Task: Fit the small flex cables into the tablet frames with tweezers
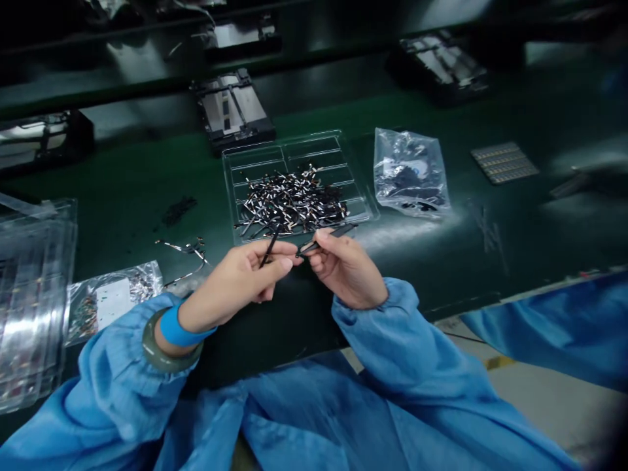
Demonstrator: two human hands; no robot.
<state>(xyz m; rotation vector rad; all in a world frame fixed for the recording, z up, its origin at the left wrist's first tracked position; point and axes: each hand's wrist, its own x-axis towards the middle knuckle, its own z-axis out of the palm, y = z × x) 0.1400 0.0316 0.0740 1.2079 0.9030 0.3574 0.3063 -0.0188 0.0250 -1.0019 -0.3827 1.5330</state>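
Observation:
My left hand pinches a thin black flex strip between thumb and fingers. My right hand grips dark tweezers, whose tips meet the strip near my left thumb. Both hands hover over the green bench just in front of a clear plastic tray. The tray holds a heap of several small black and silver flex parts. Blue sleeves cover both arms, and a blue band and a green bangle sit on my left wrist.
A clear bag of dark parts lies right of the tray. A few loose strips and a bagged lot of parts lie left. Stacked clear trays fill the left edge. Black fixtures sit on the conveyor behind.

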